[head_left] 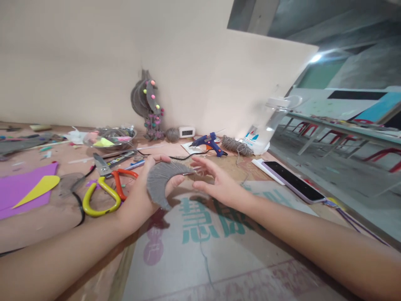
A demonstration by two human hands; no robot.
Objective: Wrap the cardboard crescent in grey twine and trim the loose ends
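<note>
Smooth pale wall (78, 62) rises behind a flat printed sheet (175, 267) bearing green characters. Over the sheet's rear left edge, the left hand (142, 188) closes around a gray crescent (158, 179) of ribbed yarn, thumb inside its curve; the right hand (221, 182) is half open at the pointed tip, contact indeterminable. Left of the sheet lie yellow-handled scissors (102, 180); behind it, a blue plastic glue gun (213, 145).

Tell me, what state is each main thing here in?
Crescent: held, covered in grey strands
Left hand: gripping the crescent
Right hand: thumb and fingers apart
Scissors: lying down, blades unclear
Glue gun: set down
Skein: end trailing loose
Phone: face up, screen dark
Bottle: upright, lid on
Ceiling light: lit
</note>
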